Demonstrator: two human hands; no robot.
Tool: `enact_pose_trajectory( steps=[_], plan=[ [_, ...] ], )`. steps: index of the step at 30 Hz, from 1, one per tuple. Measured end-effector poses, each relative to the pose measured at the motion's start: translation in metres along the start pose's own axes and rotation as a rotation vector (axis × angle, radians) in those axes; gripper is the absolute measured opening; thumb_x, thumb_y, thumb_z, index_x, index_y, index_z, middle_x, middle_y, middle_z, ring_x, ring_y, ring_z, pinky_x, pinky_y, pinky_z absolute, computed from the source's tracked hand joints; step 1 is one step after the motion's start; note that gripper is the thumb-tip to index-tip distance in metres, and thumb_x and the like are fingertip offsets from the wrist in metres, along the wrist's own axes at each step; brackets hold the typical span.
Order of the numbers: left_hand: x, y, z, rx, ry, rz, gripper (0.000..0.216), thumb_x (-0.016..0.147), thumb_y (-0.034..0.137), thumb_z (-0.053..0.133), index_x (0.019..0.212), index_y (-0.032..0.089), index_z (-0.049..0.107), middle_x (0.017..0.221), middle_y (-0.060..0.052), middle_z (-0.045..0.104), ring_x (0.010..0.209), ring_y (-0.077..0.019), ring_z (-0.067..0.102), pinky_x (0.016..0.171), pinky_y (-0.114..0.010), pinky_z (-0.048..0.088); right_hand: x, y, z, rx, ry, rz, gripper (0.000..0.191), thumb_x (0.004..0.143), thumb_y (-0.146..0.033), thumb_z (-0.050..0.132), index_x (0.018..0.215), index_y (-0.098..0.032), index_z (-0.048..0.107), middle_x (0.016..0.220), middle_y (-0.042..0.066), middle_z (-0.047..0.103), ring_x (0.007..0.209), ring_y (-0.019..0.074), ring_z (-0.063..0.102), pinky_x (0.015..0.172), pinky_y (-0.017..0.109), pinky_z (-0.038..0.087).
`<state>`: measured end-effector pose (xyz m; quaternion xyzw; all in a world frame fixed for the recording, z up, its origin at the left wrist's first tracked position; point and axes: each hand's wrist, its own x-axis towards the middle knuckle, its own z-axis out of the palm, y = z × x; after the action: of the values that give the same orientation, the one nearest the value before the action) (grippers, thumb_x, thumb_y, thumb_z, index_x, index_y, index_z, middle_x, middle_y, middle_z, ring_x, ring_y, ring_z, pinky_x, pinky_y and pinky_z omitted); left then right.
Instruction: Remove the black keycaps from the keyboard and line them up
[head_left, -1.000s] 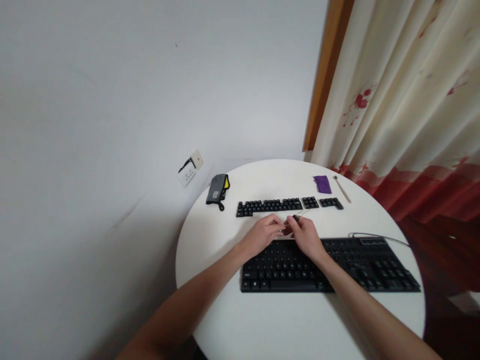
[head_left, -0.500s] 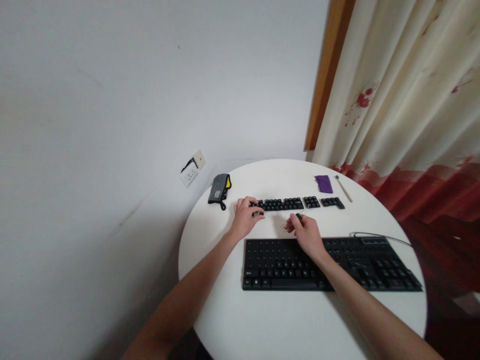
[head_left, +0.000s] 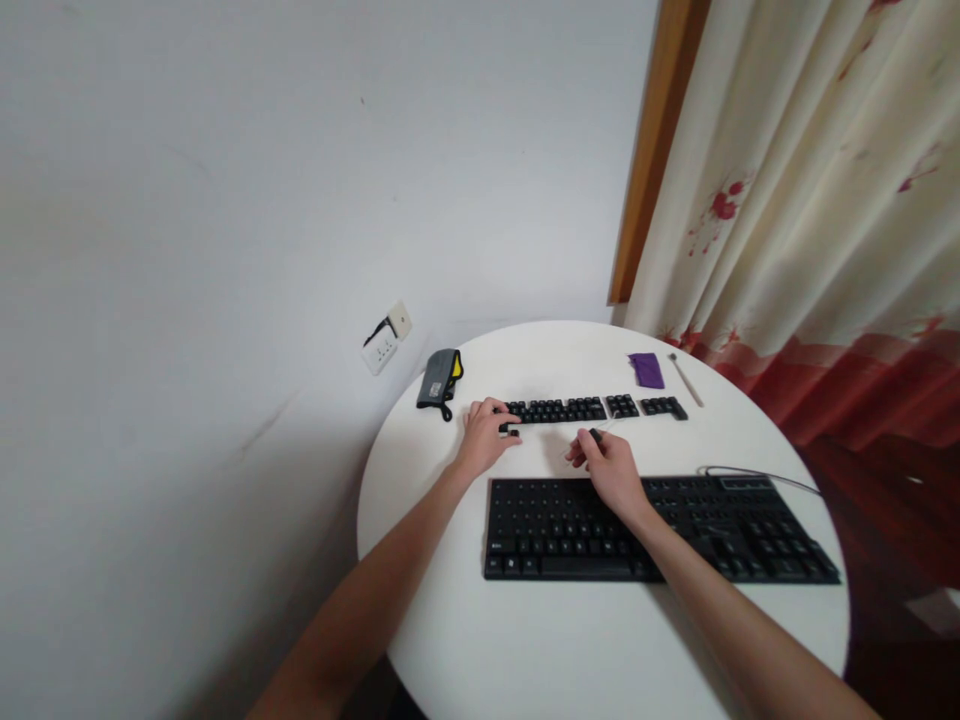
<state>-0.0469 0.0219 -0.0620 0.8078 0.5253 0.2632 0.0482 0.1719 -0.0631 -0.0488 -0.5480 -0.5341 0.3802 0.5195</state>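
My left hand (head_left: 482, 436) is at the left end of the row of loose black keycaps (head_left: 566, 410), thumb and fingers curled around a small black keycap (head_left: 514, 433) close to the table surface. How firmly it is pinched is hard to see. Just above the black keyboard (head_left: 570, 568), my right hand (head_left: 611, 468) is closed on a keycap puller (head_left: 595, 435) with a dark handle and thin wires. On the keyboard's upper left, many positions look bare of caps, while the lower rows still carry theirs. My right forearm crosses over the keyboard.
On the round white table (head_left: 525, 650) lie a grey pouch (head_left: 439, 378) at back left, a purple cloth (head_left: 646, 370) and a slim brush (head_left: 686, 380) at back right. A cable (head_left: 757, 471) runs behind the keyboard. Wall and curtain (head_left: 795, 250) border the table.
My left hand has shifted slightly left and toward me, the small keycap moving along with it. My right hand stays nearly in place, still holding the puller.
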Motion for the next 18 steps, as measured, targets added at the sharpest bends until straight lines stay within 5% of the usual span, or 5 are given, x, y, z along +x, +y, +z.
enact_pose_trajectory(
  steps=[6, 18],
  plan=[
    [-0.0002, -0.0024, 0.0004, -0.005, 0.045, -0.022, 0.055, 0.062, 0.028, 0.084, 0.114, 0.031, 0.064, 0.114, -0.003, 0.052, 0.106, -0.0265, 0.045, 0.092, -0.041, 0.036, -0.0004, 0.0015, 0.0003, -0.004, -0.006, -0.007, 0.046, 0.089, -0.054, 0.047, 0.073, -0.014, 0.064, 0.070, 0.010, 0.071, 0.059, 0.0171, 0.063, 0.056, 0.027, 0.046],
    [0.0019, -0.0046, 0.0025, 0.018, 0.099, -0.055, 0.063, 0.063, 0.028, 0.084, 0.120, 0.030, 0.059, 0.118, -0.004, 0.051, 0.108, -0.0275, 0.043, 0.092, -0.041, 0.036, -0.0011, -0.0007, 0.0009, 0.006, -0.021, 0.004, 0.046, 0.089, -0.054, 0.048, 0.073, -0.014, 0.063, 0.070, 0.009, 0.071, 0.058, 0.0167, 0.063, 0.056, 0.027, 0.045]
  ],
)
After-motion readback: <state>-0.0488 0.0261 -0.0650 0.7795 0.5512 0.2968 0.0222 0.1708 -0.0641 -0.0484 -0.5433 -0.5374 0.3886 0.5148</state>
